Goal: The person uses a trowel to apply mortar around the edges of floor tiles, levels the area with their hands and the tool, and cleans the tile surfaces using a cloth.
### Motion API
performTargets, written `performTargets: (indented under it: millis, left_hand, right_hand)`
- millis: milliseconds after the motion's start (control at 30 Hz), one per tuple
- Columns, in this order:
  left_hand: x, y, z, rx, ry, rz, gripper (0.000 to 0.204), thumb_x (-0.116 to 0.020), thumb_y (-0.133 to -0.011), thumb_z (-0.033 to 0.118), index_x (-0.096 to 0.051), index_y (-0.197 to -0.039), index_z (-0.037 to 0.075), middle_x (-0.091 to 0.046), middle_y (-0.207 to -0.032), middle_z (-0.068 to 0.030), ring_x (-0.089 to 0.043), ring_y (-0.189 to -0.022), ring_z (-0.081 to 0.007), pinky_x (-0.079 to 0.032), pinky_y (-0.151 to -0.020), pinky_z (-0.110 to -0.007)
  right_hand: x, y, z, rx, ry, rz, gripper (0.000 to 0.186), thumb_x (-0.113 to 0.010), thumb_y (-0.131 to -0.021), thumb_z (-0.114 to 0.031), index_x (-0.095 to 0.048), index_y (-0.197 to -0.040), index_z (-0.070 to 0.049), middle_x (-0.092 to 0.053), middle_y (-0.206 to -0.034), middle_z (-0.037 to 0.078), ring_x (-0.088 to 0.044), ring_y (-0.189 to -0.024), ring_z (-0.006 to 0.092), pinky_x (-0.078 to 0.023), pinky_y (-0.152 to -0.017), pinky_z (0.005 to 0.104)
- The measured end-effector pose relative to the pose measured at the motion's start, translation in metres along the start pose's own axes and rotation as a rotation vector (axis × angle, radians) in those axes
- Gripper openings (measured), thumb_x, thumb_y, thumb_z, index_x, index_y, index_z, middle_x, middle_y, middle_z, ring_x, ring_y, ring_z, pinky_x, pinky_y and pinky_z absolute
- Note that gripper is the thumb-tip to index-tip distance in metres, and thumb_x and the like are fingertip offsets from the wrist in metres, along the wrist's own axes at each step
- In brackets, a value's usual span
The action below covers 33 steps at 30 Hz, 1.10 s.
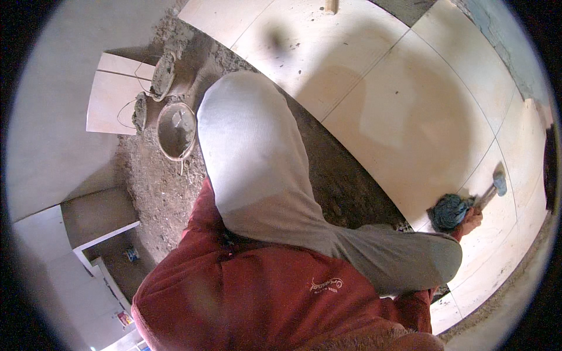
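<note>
My right hand [471, 220] is closed around the handle of a mallet with a pale blue-grey head [499, 183], over large cream floor tiles [374, 99] at the right. A bunched dark blue-grey cloth [446, 212] lies against that hand, partly covering it; I cannot tell if my fingers hold it too. My left hand is hidden behind my bent leg in pale grey trousers [252, 134]; only the red sleeve [199, 210] shows. A dark strip of rough bedding [342, 181] borders the tiles.
At the left, three mortar-stained buckets [175, 131] stand on rough dirty floor [152, 193] beside loose pale tiles [108, 105]. A low cabinet [96, 216] with a shelf is at the lower left. Walls [58, 88] edge the left and right. A small wooden piece [331, 6] sits at the top.
</note>
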<state>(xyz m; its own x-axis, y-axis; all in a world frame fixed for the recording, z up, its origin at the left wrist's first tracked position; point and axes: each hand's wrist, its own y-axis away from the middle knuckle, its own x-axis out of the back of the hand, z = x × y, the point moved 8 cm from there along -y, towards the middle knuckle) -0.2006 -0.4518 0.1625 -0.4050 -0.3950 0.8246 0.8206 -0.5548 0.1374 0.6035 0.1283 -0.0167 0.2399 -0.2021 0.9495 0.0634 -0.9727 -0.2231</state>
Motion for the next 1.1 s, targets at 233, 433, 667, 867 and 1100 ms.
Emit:
performTargets:
  millis: [233, 433, 667, 867, 1100]
  left_hand:
    - [-0.035, -0.102, -0.013, -0.179, 0.088, -0.004, 0.032, -0.059, -0.098, 0.023, -0.066, -0.127, 0.010, -0.066, -0.127, -0.0188, -0.061, -0.123, -0.0358, -0.046, -0.107, -0.046]
    - [-0.095, -0.220, 0.018, -0.615, -0.003, 0.085, 0.033, -0.062, -0.096, 0.024, -0.067, -0.126, 0.012, -0.065, -0.130, -0.0177, -0.059, -0.125, -0.0362, -0.046, -0.106, -0.047]
    - [-0.176, -0.335, 0.150, -1.104, -0.154, 0.358, 0.042, -0.067, -0.091, 0.040, -0.066, -0.131, 0.025, -0.057, -0.141, -0.0100, -0.049, -0.135, -0.0401, -0.043, -0.107, -0.058]
    - [-0.217, -0.454, 0.125, -0.958, -0.158, 0.136, 0.045, -0.067, -0.087, 0.035, -0.069, -0.125, 0.011, -0.069, -0.128, -0.0132, -0.059, -0.123, -0.0447, -0.043, -0.109, -0.059]
    - [-0.107, -0.555, -0.001, -0.688, -0.354, 0.391, 0.035, -0.046, -0.100, 0.014, -0.058, -0.132, 0.006, -0.066, -0.116, -0.0222, -0.066, -0.095, -0.0367, -0.054, -0.086, -0.050]
  right_hand:
    - [0.037, 0.030, -0.108, 0.244, 0.265, -0.239, 0.063, -0.049, -0.107, -0.047, -0.046, -0.148, 0.001, -0.050, -0.130, 0.032, -0.054, -0.117, 0.0464, -0.047, -0.098, 0.0523]
    - [0.041, 0.163, -0.155, 0.097, 0.084, -0.276, 0.100, -0.080, -0.085, -0.050, -0.029, -0.159, -0.006, -0.042, -0.133, 0.032, -0.047, -0.120, 0.0480, -0.041, -0.104, 0.0530]
    - [0.048, 0.072, -0.298, -0.275, -0.346, -1.020, 0.055, -0.068, -0.096, -0.031, -0.055, -0.140, -0.001, -0.067, -0.118, 0.008, -0.063, -0.107, 0.0200, -0.052, -0.093, 0.0356]
    - [0.066, 0.009, -0.526, -0.163, -0.424, -1.283, 0.056, -0.062, -0.100, -0.044, -0.058, -0.138, -0.003, -0.067, -0.123, 0.009, -0.064, -0.107, 0.0206, -0.051, -0.095, 0.0380]
    - [-0.056, -0.030, -0.610, 0.150, -0.195, -0.653, 0.069, -0.071, -0.093, -0.052, -0.055, -0.137, -0.002, -0.059, -0.126, 0.020, -0.057, -0.107, 0.0312, -0.045, -0.100, 0.0458]
